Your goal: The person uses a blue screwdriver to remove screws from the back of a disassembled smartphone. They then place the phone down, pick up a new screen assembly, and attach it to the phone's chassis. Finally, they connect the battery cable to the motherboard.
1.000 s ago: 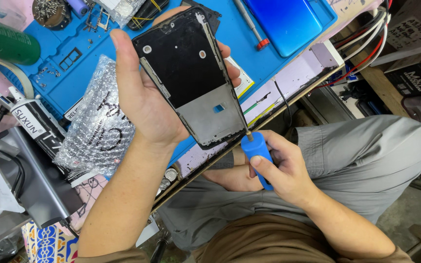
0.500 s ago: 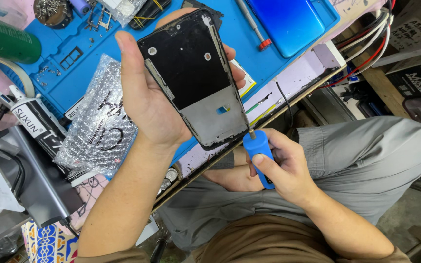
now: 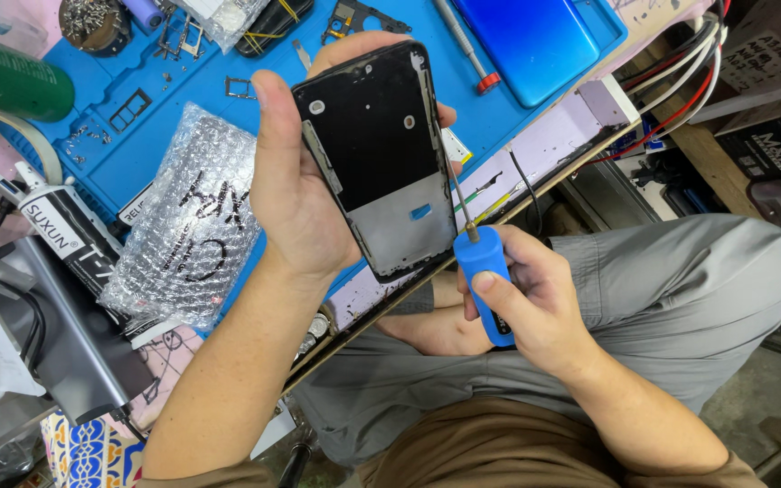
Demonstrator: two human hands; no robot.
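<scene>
1. Head view: the left hand (image 3: 296,194) grips a phone frame (image 3: 374,158), thumb along its left edge and fingers wrapped behind; the frame is held up over the desk's near edge, its dark inner side facing the camera.
2. The right hand (image 3: 535,307) is clenched round a blue-handled screwdriver (image 3: 483,280); its thin shaft runs up along the frame's right edge, touching or just beside it.
3. Under the frame lies a blue mat (image 3: 228,108) on the desk (image 3: 553,145).
4. A bubble-wrap bag (image 3: 192,217) lies left of the left hand, on the mat's near-left part.
5. A blue phone cover (image 3: 535,45) lies at the far right of the mat, with a red-tipped screwdriver (image 3: 467,45) just left of it.
6. A green bottle (image 3: 11,77) lies at the far left.
7. Red, white and black cables (image 3: 680,81) hang off the desk's right end.
</scene>
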